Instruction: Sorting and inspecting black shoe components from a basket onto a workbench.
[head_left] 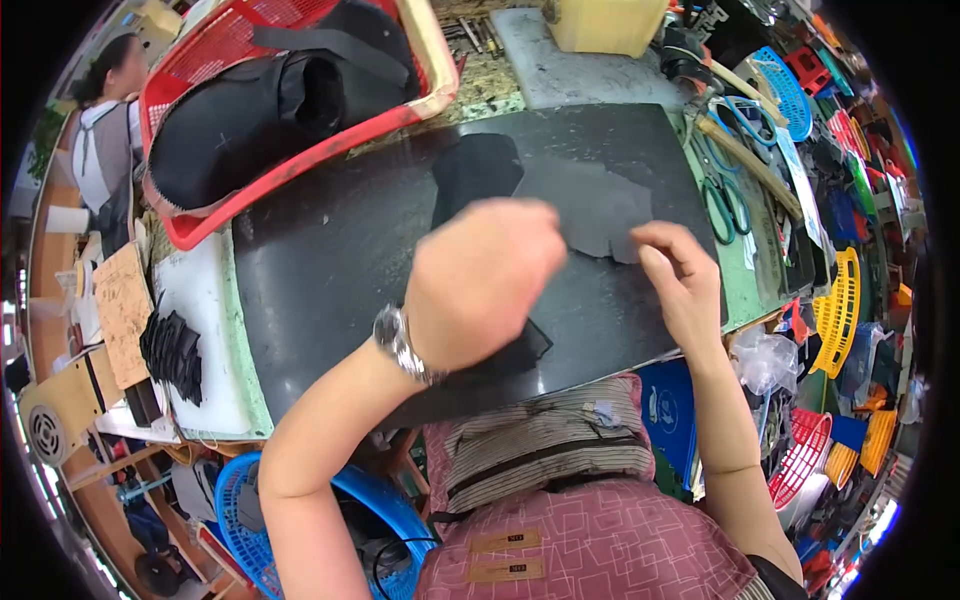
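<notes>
My left hand (485,285), with a metal watch (392,342) at the wrist, is closed and slightly blurred above the black board (330,270). Whatever its fingers grip is hidden. Below it a black flat piece (525,350) partly shows near the board's front edge. My right hand (685,280) has thumb and forefinger drawn together by the right edge of a thin dark-grey sheet (590,205); I cannot make out what lies between the fingertips. The sheet has a ragged lower edge. Left of it lies a black piece (478,170), partly covered by my left hand.
A red basket (290,165) with black pieces (220,135) stands at the back left. Small black pieces (172,358) are stacked on a white board at left. Scissors (727,205) and a wooden-handled tool (750,165) lie at right. A blue basket (240,500) stands below left.
</notes>
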